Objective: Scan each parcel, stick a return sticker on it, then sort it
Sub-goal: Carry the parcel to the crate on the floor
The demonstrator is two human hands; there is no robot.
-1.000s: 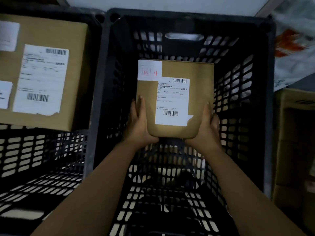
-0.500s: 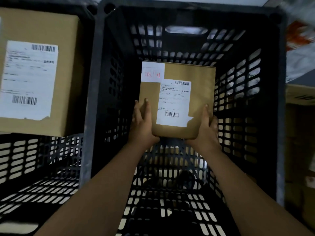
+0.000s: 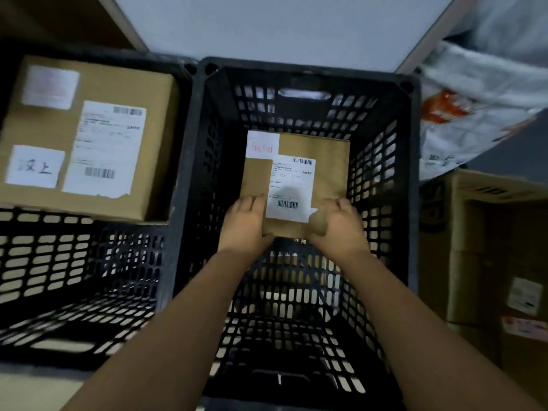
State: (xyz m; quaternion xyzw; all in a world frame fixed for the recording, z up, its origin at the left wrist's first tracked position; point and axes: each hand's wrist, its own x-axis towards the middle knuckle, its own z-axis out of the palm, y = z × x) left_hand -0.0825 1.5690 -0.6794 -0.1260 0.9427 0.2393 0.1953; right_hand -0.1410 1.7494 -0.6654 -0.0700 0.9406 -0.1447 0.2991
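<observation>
Person visible as two arms only.
- Left hand (image 3: 244, 226): bare; back of hand shows; fingers slightly motion-blurred.
- Right hand (image 3: 341, 229): bare; knuckle ridges show; fingertips blurred.
- Left forearm (image 3: 178, 321), right forearm (image 3: 415, 321): bare along whole visible length down to bottom frame edge; smooth; look wider toward camera.
- Clothing: out of view.
- Nail detail: too blurred to tell.

The light is dim. A pale grey panel (image 3: 281, 28) spans the top. Right of it lies a crumpled white bag (image 3: 480, 84); lower right stand brown cartons (image 3: 489, 247).
</observation>
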